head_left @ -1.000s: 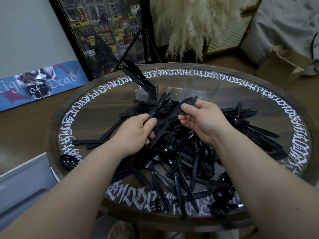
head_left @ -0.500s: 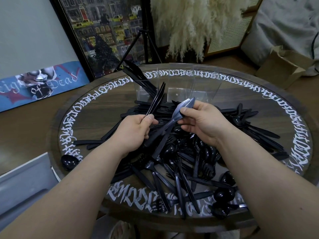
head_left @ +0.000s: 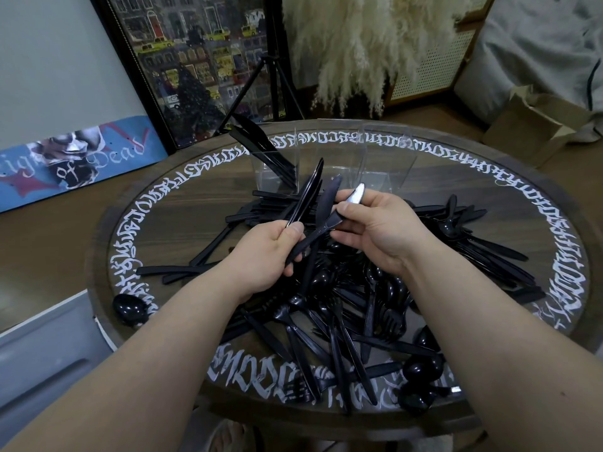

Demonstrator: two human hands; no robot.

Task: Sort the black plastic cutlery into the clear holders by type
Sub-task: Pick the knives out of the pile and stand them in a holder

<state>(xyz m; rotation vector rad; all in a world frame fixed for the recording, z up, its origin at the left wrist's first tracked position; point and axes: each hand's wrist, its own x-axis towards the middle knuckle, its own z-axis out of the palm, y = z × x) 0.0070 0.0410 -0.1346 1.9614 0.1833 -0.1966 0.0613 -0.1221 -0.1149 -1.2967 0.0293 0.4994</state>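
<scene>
Round surface (head_left: 538,203) with a white script border, carrying the unsorted pile (head_left: 352,308) of black knives, forks and spoons, which spreads across its middle and near edge. Most of the task appears left to do. Beyond the pile, at the far side, stand the clear holders (head_left: 329,164): the leftmost one holds a leaning bundle of knives (head_left: 261,148), while the other compartments look empty, though clear walls make this hard to judge. A lone spoon (head_left: 130,308) lies near the left rim.

Left hand (head_left: 264,259): grip closed on a knife bunch (head_left: 306,194) by the handles, blades pointing up and away toward the holders. Right hand (head_left: 381,230): thumb and fingers pinch another knife (head_left: 329,207) at the blade, its handle running down to the left hand. The step in hand seems to be adding this knife to the bunch.

Compared with the frame half a second before, the bunch stands steeper, and the right hand has brought its knife closer to the left hand's grip. The pile and holders are unchanged.
</scene>
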